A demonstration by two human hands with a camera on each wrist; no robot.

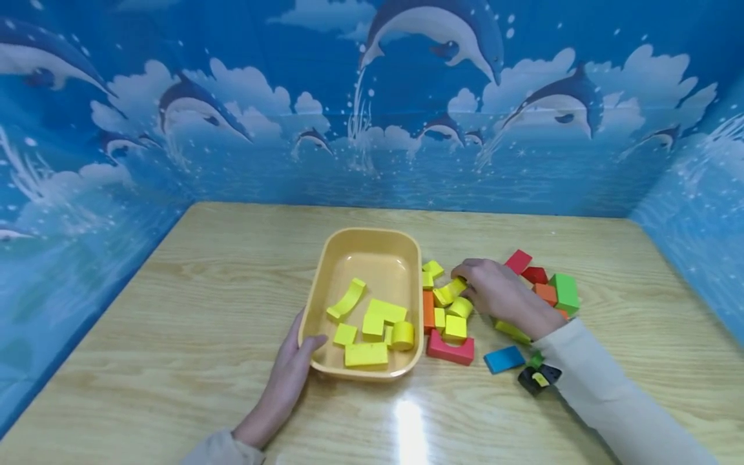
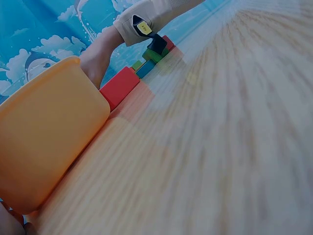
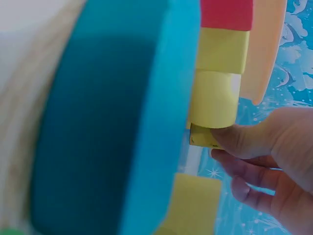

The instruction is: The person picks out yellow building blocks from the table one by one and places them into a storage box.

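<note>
A tan plastic tub (image 1: 372,242) stands on the table with several yellow blocks (image 1: 366,354) inside. My left hand (image 1: 287,365) grips its near left side, thumb over the rim. In the left wrist view the tub's outer wall (image 2: 49,132) hides most of that hand. To the right of the tub, my right hand (image 1: 502,294) pinches a yellow curved block (image 1: 446,294) between thumb and fingers. Right under it lie a yellow cylinder (image 1: 460,307) and a yellow cube (image 1: 454,328). From the right wrist, the thumb and fingertips touch the yellow block (image 3: 203,137), partly hidden behind the cylinder.
A red arched block (image 1: 450,349) and an orange block (image 1: 428,311) lie against the tub's right side. A blue block (image 1: 504,360) is nearer the front. Red, orange and green blocks (image 1: 564,294) sit beyond the right hand. Dolphin-print curtains (image 1: 372,161) enclose the table.
</note>
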